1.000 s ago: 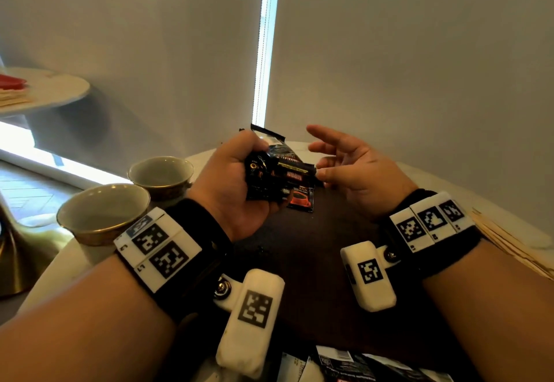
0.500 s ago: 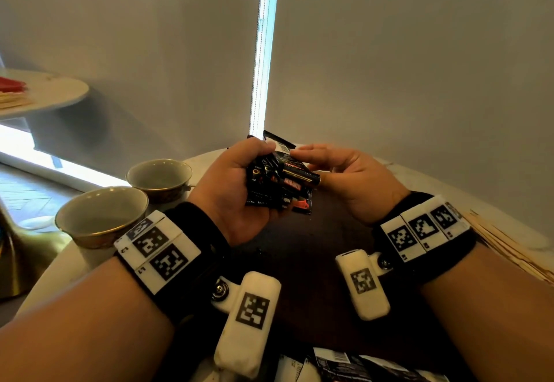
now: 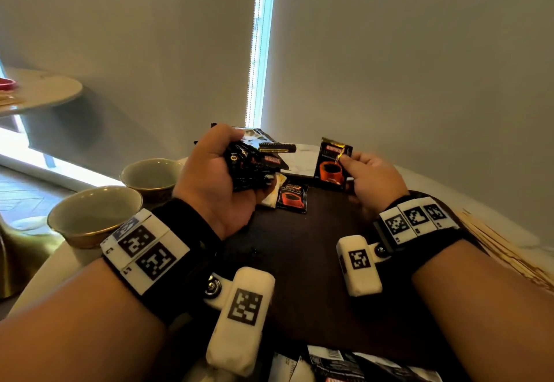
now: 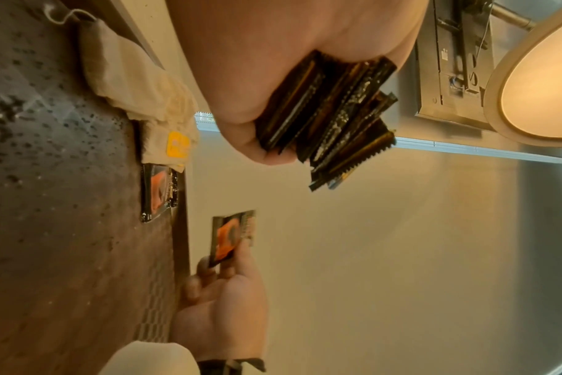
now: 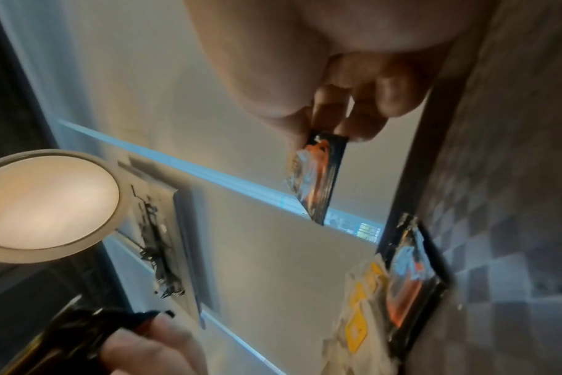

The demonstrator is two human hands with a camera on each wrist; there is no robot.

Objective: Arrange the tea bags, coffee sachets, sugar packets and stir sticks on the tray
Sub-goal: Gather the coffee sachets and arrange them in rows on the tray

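My left hand (image 3: pixel 221 177) grips a bundle of black coffee sachets (image 3: pixel 254 161), held above the far left of the dark tray (image 3: pixel 314 261); the same bundle (image 4: pixel 331 119) fans out from that hand in the left wrist view. My right hand (image 3: pixel 368 177) pinches one black coffee sachet (image 3: pixel 331 161) with an orange cup printed on it, upright above the tray's far edge; it shows as a sachet (image 5: pixel 318 177) in the right wrist view. Another coffee sachet (image 3: pixel 292 197) lies flat on the tray beside pale tea bags (image 3: pixel 274 192).
Two gold-rimmed cups (image 3: pixel 93 213) (image 3: pixel 151 176) stand left of the tray. Wooden stir sticks (image 3: pixel 503 249) lie on the table at the right. More packets (image 3: pixel 344 366) lie at the tray's near edge. A second round table (image 3: pixel 39 90) is at far left.
My right hand reached to the bundle in my left hand, took one coffee sachet from it and moved away to the right with it. The view tilted down, showing the sachet and tea bags on the tray.
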